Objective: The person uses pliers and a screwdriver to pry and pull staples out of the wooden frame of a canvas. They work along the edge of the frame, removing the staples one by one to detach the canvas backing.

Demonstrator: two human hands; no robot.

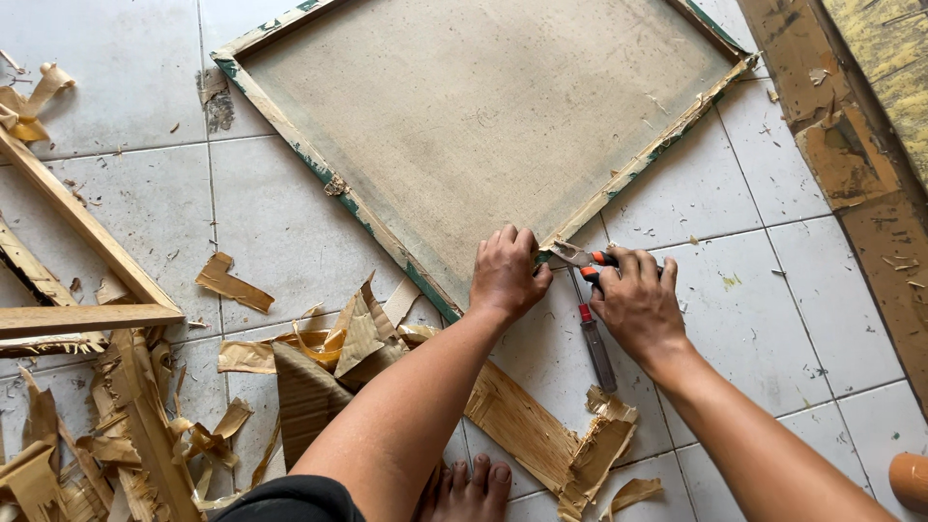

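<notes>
A stretched canvas on a wooden frame lies face down on the white tiled floor, one corner pointing toward me. My left hand presses down on that near corner. My right hand grips pliers with orange and black handles, their jaws at the frame's edge just beside my left hand. A screwdriver with a grey handle and red collar lies on the tile between my two wrists.
Torn brown tape and cardboard scraps litter the floor near my toes. Bare wooden frame bars lie at the left. A worn wooden board runs along the right. An orange rounded object sits at the bottom right.
</notes>
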